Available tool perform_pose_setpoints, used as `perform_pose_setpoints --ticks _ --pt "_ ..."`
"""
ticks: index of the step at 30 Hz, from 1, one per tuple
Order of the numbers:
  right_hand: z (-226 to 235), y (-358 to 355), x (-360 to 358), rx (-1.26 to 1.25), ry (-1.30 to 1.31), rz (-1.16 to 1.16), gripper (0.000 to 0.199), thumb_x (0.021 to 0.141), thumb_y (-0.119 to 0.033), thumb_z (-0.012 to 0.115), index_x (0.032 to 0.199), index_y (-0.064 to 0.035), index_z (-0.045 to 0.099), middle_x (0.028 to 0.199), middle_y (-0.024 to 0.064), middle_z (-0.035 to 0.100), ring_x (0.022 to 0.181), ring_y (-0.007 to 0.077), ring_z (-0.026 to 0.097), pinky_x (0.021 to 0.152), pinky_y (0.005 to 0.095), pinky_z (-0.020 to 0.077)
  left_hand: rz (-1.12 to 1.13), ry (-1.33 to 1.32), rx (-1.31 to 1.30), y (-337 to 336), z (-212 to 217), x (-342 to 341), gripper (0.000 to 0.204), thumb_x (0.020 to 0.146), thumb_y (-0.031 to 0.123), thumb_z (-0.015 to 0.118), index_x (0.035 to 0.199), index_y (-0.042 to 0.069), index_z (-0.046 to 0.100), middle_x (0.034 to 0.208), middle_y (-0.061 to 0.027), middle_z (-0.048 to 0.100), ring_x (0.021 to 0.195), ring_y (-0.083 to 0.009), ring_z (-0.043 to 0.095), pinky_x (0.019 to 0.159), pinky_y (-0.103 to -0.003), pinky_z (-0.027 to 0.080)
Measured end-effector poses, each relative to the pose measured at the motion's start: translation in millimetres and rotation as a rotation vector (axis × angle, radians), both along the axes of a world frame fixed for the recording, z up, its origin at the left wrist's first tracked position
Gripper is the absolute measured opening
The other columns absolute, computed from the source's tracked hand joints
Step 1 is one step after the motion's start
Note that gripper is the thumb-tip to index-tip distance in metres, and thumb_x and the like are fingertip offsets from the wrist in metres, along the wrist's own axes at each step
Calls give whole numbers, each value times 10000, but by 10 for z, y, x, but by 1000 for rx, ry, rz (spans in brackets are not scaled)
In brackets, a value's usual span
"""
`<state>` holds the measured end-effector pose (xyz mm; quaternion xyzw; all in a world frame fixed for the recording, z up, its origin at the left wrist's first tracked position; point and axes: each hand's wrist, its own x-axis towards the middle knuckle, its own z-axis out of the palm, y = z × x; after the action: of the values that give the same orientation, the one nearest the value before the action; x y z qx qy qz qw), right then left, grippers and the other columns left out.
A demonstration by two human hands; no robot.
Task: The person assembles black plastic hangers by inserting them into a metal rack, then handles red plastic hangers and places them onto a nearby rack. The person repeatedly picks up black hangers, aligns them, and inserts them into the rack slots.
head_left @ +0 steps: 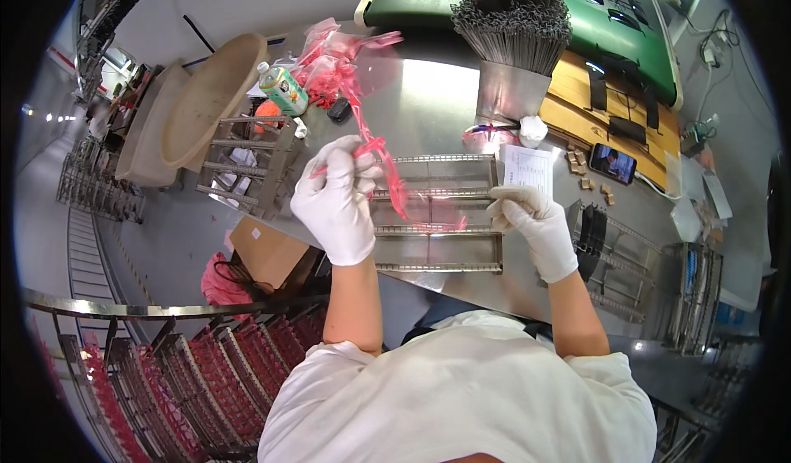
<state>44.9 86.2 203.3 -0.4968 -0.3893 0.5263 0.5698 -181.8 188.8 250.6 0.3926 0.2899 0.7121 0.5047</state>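
Observation:
My left hand (336, 208), in a white glove, pinches a twisted strip of pink translucent plastic (395, 186). The strip runs up toward a crumpled heap of pink plastic film (323, 58), and its loose end hangs over a metal rack frame (437, 231) with toothed crossbars. The frame lies flat on the steel table in front of me. My right hand (537, 231), also gloved in white, is at the frame's right end with thumb and fingers pressed together. What it holds, if anything, is too small or hidden to tell.
A metal bin of thin dark wires (512, 51) stands at the back. Right of it are a printed paper (529, 169), small tan blocks (577, 162) and a phone (612, 164). Left stand a bottle (283, 89) and another rack (247, 162). Racks with pink pieces (198, 381) fill the lower left.

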Motion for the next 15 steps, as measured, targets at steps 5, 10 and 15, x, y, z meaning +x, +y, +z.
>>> perform_pose_setpoints --ticks 5,10,15 --pt "-18 -40 -144 -5 9 194 215 1039 -66 597 1227 -6 680 1006 45 728 883 99 656 814 252 540 -620 -730 107 134 -369 -135 345 1023 418 613 1109 93 689 835 -14 628 670 -129 538 620 -299 441" --pt "67 -59 -297 -37 67 269 215 1038 -86 620 1230 -20 693 1048 25 704 964 87 660 883 264 561 -800 -954 12 32 -375 -32 325 954 453 666 1045 145 715 972 19 719 709 -162 584 642 -352 462" --pt "103 -52 -430 6 151 387 263 1072 -172 587 1257 -4 669 1060 43 717 940 89 668 834 251 552 -804 -946 20 1 -377 8 322 958 475 649 1043 173 723 968 36 718 724 -151 570 646 -336 439"
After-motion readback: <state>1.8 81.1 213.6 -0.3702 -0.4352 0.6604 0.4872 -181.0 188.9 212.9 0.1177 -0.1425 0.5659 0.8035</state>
